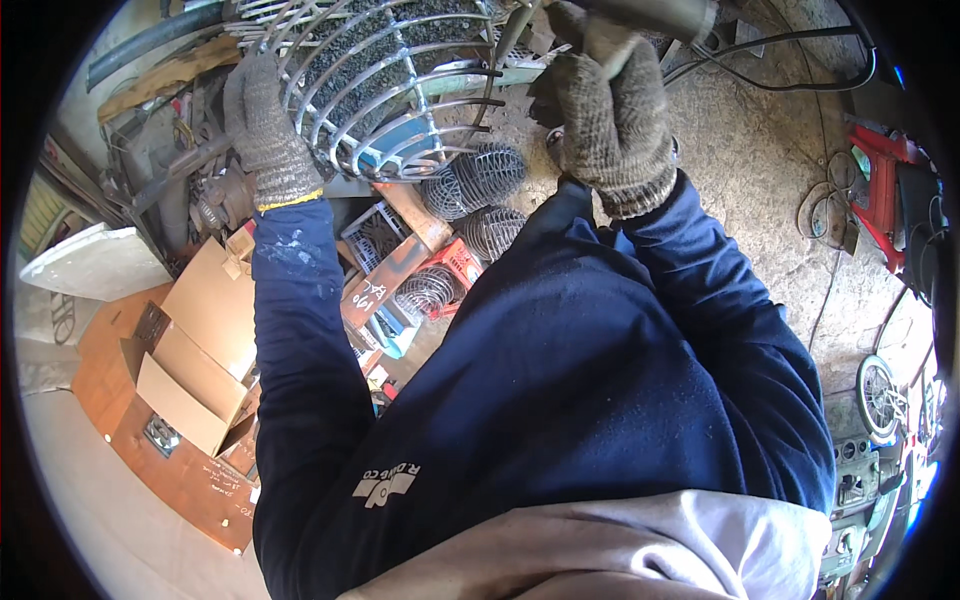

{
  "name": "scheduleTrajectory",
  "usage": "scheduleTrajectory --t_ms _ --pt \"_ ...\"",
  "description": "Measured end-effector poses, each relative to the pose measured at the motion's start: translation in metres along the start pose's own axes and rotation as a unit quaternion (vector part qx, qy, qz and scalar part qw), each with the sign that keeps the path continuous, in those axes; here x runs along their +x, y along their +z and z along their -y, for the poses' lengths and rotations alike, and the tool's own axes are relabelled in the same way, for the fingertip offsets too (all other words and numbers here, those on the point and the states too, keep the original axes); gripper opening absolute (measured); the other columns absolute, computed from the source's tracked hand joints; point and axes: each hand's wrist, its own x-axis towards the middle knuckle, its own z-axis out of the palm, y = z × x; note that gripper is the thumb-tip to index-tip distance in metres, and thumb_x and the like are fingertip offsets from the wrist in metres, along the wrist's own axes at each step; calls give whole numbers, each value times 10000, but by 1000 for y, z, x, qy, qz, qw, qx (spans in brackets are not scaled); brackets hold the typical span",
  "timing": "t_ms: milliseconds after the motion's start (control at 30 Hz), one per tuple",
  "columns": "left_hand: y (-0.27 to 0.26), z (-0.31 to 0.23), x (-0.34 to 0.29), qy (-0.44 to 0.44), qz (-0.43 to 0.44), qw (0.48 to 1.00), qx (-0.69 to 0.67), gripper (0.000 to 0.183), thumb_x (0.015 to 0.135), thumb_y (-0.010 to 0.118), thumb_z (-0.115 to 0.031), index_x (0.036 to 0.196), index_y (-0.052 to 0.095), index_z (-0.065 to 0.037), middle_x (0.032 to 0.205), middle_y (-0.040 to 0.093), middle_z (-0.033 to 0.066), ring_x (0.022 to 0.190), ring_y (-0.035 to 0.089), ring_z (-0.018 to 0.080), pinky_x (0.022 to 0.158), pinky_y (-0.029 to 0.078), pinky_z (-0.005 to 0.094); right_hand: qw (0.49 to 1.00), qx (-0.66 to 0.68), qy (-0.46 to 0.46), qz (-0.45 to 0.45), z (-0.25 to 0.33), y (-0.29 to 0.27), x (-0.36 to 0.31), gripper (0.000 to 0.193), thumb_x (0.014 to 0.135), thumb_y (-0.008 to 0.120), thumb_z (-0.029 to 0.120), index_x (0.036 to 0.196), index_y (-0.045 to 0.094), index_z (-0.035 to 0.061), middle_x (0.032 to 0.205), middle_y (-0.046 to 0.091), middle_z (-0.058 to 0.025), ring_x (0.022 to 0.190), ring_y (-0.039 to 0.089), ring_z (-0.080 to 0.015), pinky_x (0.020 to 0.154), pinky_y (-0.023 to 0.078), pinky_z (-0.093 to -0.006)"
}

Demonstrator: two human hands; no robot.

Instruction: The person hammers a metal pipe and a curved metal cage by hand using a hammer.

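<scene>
A domed cage of bent metal rods (400, 75) fills the top of the view, its ribs joined by a lengthwise bar. My left hand (265, 125), in a grey knitted glove with a yellow cuff edge, is closed on the cage's left side; its fingertips are partly hidden. To the right of the cage, my right hand (620, 125), gloved too, is wrapped round a grey, cylindrical corded power tool (660, 14). The tool's working end is cut off or hidden, so its exact kind is unclear. A black cable (800, 35) runs from it to the right.
Several coiled wire cages (475, 180) lie below the cage, beside a red crate (460, 265). Open cardboard boxes (205, 320) stand at left on a brown board (110, 350). On the right are concrete floor (740, 150), a red metal stand (880, 190), loose cables and a spoked wheel (877, 400).
</scene>
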Motion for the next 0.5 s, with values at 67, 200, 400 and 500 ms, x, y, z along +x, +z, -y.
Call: scheduleTrajectory --t_ms 67,200,400,500 --pt "-6 5 2 30 -2 997 73 335 1030 576 -239 1243 642 10 1173 690 123 1056 682 216 936 548 343 998 -26 -52 16 7 -3 0 557 1050 463 152 1562 288 17 1220 599 -94 715 593 -106 632 506 -263" --pt "-7 10 6 51 7 997 55 386 1008 615 -294 1241 641 12 1174 687 128 1042 684 223 911 558 348 997 11 76 12 -2 1 -4 385 1014 631 201 1313 482 9 928 691 -115 792 718 -145 647 576 -311" --pt "-1 4 -1 41 -11 999 22 392 995 644 -304 1235 649 6 1149 694 121 1009 686 211 878 569 348 962 -265 -67 5 -5 -6 23 451 999 644 169 1385 474 13 1070 663 -104 808 666 -171 699 550 -311" --pt "-6 12 2 42 -11 999 21 383 992 653 -292 1235 650 4 1134 700 117 991 690 205 857 576 345 969 -246 27 -14 19 3 38 468 956 696 106 1368 496 9 1125 663 -118 935 654 -182 772 539 -326"
